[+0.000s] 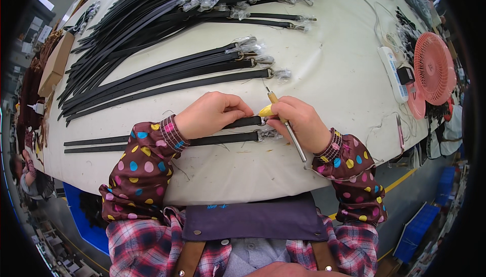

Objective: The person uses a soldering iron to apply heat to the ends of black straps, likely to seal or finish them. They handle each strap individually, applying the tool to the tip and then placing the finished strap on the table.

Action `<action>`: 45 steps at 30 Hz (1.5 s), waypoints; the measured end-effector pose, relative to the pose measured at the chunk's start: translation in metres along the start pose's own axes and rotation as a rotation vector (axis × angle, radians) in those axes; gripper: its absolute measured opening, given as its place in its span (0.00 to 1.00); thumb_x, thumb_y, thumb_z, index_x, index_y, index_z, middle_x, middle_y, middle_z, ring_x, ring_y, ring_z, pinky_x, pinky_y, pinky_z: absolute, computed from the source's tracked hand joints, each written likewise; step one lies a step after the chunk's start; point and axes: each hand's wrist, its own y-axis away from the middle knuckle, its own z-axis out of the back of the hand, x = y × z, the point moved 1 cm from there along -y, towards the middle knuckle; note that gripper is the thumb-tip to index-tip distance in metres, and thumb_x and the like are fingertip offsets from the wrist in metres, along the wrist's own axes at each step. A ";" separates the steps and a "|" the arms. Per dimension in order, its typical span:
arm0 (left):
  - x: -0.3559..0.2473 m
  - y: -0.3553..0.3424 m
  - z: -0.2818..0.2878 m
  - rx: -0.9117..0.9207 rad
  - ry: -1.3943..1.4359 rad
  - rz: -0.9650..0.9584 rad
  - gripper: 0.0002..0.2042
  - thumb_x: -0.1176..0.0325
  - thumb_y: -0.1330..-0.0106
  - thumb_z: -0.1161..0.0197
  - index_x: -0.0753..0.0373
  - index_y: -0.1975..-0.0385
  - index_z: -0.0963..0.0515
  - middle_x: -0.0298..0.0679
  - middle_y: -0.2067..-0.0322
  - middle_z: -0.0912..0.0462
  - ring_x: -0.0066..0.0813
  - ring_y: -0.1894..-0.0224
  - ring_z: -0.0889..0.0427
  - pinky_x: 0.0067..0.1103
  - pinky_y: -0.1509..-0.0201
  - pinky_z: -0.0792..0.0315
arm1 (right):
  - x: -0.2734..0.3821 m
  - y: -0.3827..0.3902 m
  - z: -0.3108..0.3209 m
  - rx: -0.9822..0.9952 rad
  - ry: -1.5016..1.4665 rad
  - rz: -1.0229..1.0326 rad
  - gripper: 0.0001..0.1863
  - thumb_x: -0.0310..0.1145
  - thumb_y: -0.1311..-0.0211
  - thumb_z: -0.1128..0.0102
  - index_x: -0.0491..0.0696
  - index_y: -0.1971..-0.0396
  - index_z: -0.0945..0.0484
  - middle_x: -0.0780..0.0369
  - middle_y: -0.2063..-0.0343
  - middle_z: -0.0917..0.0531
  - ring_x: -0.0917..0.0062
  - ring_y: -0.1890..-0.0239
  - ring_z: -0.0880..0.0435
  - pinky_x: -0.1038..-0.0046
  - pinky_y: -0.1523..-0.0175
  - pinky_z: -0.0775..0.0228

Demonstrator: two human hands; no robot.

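My left hand [212, 112] is closed over a black leather strap [243, 122], near its metal buckle end, its fingertips pressed together there. My right hand [298, 122] grips a slim corded tool [296, 143] with a metal lower part, a wooden upper part and a thin tip pointing away from me. Something yellow [265, 110], perhaps a finger cover, shows at my right fingertips, just beside the left ones over the strap end. A second strap [233, 138] lies just below, with a clear wrapped buckle [269, 133].
Beyond my hands lie a row of straps [167, 83] and a large pile of straps [152, 9]. A power strip [392, 74] and pink fan [430, 69] are at the right, a carton [55, 64] at the left. Another person [30, 173] is at far left.
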 end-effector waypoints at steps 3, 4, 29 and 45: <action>-0.028 0.012 -0.003 -0.175 -0.292 -0.317 0.08 0.75 0.36 0.40 0.63 0.59 0.19 0.38 0.67 0.18 0.29 0.68 0.20 0.23 0.62 0.26 | 0.004 -0.003 0.003 0.041 -0.020 -0.039 0.12 0.21 0.48 0.35 0.45 0.63 0.25 0.60 0.74 0.23 0.64 0.71 0.21 0.69 0.66 0.27; -0.044 0.017 -0.008 -0.245 -0.388 -0.450 0.08 0.76 0.37 0.40 0.62 0.60 0.19 0.39 0.65 0.18 0.32 0.67 0.19 0.24 0.61 0.26 | 0.005 -0.002 0.008 0.058 -0.046 -0.073 0.12 0.21 0.48 0.36 0.45 0.63 0.24 0.60 0.74 0.22 0.64 0.72 0.21 0.70 0.66 0.27; 0.013 -0.004 0.028 -0.462 -0.786 -0.257 0.12 0.69 0.39 0.37 0.60 0.56 0.24 0.37 0.63 0.24 0.36 0.57 0.23 0.28 0.57 0.27 | -0.044 -0.024 0.023 -0.195 0.306 -0.090 0.15 0.24 0.46 0.34 0.44 0.59 0.25 0.55 0.67 0.20 0.63 0.66 0.20 0.69 0.60 0.26; 0.009 0.052 0.007 -0.297 -0.716 -0.131 0.07 0.71 0.40 0.35 0.60 0.65 0.25 0.37 0.70 0.22 0.37 0.70 0.20 0.28 0.66 0.26 | -0.033 -0.014 0.015 -0.046 0.201 0.045 0.12 0.22 0.48 0.35 0.47 0.64 0.25 0.59 0.72 0.21 0.64 0.66 0.22 0.66 0.62 0.27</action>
